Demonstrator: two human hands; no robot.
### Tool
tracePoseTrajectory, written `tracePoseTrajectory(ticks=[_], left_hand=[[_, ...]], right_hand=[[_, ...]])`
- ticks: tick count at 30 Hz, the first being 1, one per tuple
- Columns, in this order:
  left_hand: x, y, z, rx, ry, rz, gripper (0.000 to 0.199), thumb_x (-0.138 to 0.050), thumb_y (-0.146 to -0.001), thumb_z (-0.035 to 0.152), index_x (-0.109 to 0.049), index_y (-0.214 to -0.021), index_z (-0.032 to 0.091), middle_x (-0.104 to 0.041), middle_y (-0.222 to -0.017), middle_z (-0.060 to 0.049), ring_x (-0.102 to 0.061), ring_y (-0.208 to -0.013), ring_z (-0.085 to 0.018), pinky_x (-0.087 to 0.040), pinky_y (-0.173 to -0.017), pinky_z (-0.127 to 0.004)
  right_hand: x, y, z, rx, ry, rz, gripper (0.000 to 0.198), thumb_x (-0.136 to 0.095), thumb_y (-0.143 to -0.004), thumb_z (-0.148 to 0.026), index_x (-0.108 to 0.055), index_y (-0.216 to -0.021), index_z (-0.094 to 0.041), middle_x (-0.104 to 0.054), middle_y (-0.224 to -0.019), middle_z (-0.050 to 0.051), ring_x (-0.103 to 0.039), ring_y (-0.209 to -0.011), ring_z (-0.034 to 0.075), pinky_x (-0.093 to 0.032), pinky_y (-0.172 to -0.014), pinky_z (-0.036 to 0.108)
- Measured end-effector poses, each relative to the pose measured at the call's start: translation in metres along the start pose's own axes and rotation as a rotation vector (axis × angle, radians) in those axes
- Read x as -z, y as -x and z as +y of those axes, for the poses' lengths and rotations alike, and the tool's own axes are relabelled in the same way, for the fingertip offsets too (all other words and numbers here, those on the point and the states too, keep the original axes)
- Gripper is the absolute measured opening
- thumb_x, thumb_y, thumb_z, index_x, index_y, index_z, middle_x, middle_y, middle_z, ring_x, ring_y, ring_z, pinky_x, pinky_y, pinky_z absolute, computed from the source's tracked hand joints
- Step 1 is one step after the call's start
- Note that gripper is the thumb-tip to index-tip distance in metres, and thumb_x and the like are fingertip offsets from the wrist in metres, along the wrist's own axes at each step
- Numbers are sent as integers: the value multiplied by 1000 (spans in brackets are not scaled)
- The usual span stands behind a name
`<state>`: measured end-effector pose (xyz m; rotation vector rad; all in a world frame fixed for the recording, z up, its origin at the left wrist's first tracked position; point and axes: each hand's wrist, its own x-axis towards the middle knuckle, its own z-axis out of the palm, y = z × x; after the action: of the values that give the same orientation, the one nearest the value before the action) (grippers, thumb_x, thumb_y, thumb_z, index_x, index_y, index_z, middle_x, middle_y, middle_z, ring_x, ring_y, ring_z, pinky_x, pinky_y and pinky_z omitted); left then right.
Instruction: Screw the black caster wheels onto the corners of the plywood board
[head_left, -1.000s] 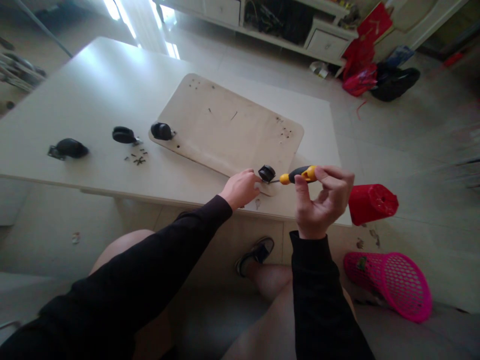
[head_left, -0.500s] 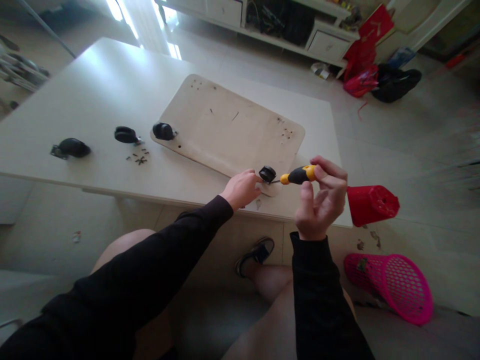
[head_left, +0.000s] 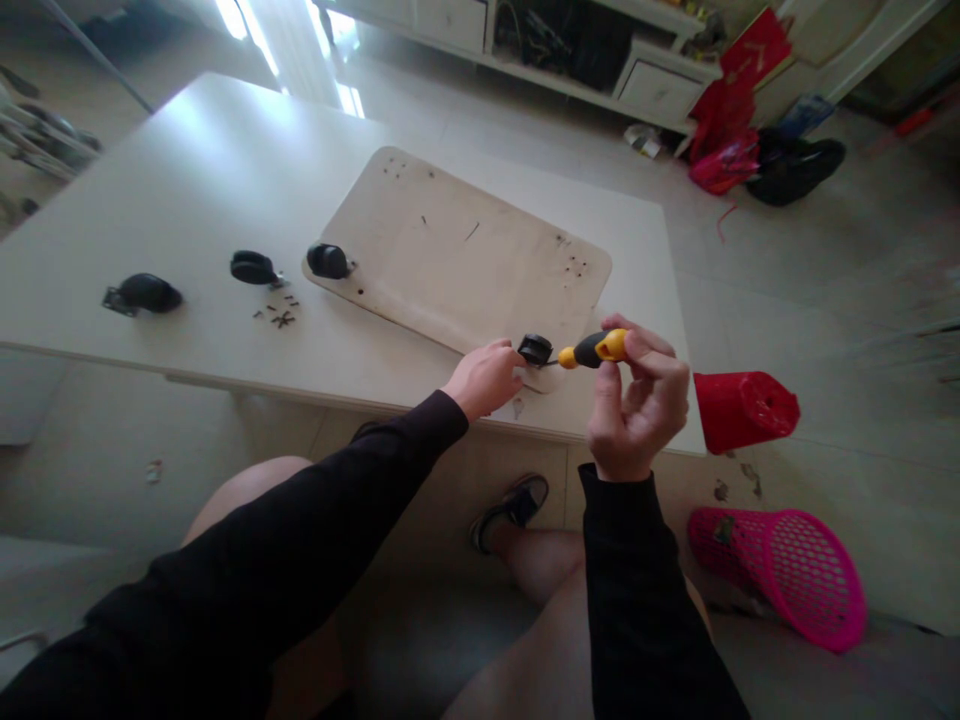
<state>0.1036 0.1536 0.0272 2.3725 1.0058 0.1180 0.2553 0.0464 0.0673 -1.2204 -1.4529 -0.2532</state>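
In my right hand (head_left: 637, 400) is a yellow and black screwdriver (head_left: 592, 349), its tip against the base of a black caster wheel (head_left: 535, 348). That caster stands at the near right corner of a pale rounded board (head_left: 450, 250). My left hand (head_left: 486, 378) rests at the same corner, fingers closed against the caster's base; the fingertips are partly hidden. A second caster (head_left: 328, 261) sits on the board's left corner. Two loose casters, one nearer (head_left: 253, 267) and one farther left (head_left: 146, 293), lie on the white table beside several small screws (head_left: 283, 319).
The white table (head_left: 195, 180) carries all of this. Off its right end stands a red bucket (head_left: 742, 410), and a pink mesh basket (head_left: 814, 575) lies on the floor below. A white cabinet (head_left: 450, 22) and red and black bags (head_left: 795, 165) are at the back.
My right hand has shifted slightly left and its fingers have turned around the screwdriver handle. The left hand and the caster stay in place.
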Motion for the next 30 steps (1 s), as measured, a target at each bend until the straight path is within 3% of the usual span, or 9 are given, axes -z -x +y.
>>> tracePoseTrajectory(ticks=[5, 11, 17, 23, 30], left_hand=[[1, 1, 1, 4, -2, -16, 34, -62, -93, 16, -84, -119, 20, -71, -114, -10, -72, -99, -23, -55, -91, -32], [0, 1, 0, 4, -2, -14, 35, -61, -93, 16, -83, -120, 20, -71, -113, -10, -72, -99, -22, -55, -91, -32], [1, 1, 1, 14, 1, -25, 36, -61, -93, 16, -83, -121, 19, -72, -116, -10, -73, -101, -23, -55, -92, -33], [4, 2, 4, 19, 15, -22, 36, -61, -93, 15, -83, -122, 20, -73, -115, -10, -73, -102, -23, -55, -94, -33], [3, 2, 3, 15, 24, -20, 39, -61, -93, 14, -83, -124, 20, -73, -115, -10, -72, -104, -24, -56, -96, -33]], right_hand=[[2, -3, -1, 53, 146, 92, 35, -82, -88, -19, -68, -119, -27, -68, -111, 3, -69, -103, 19, -63, -90, 43], [0, 0, 1, 8, 9, -1, 29, -58, -102, -19, -59, -130, -25, -69, -137, 12, -73, -125, 25, -66, -99, 50], [2, -2, -1, 59, 116, 76, 37, -79, -89, -16, -66, -122, -26, -72, -118, 5, -73, -109, 19, -63, -97, 42], [0, 1, 2, 29, 7, 19, 34, -61, -100, -16, -61, -132, -27, -70, -136, 10, -75, -123, 25, -66, -99, 51], [-2, -2, 0, 71, 86, 102, 35, -81, -89, -13, -68, -118, -27, -67, -113, 1, -69, -100, 15, -64, -83, 35]])
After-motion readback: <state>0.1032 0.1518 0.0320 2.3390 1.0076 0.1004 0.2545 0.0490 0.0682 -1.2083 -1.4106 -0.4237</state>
